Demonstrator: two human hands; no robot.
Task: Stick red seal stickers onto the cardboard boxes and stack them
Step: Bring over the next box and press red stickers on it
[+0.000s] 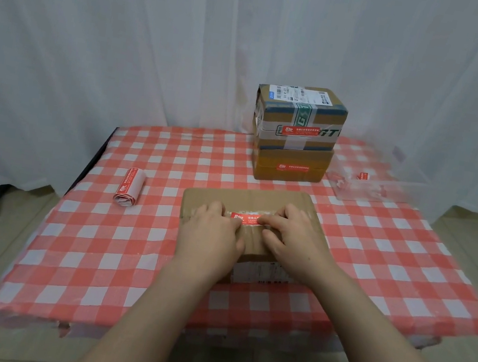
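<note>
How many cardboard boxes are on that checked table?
3. The front box lies under the left hand and right hand; two are stacked at the back, the taped box on the plain box. Anything behind that stack would be hidden.

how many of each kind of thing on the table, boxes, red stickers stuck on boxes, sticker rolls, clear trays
cardboard boxes: 3
red seal stickers stuck on boxes: 3
sticker roll: 1
clear tray: 1
total: 8
</note>
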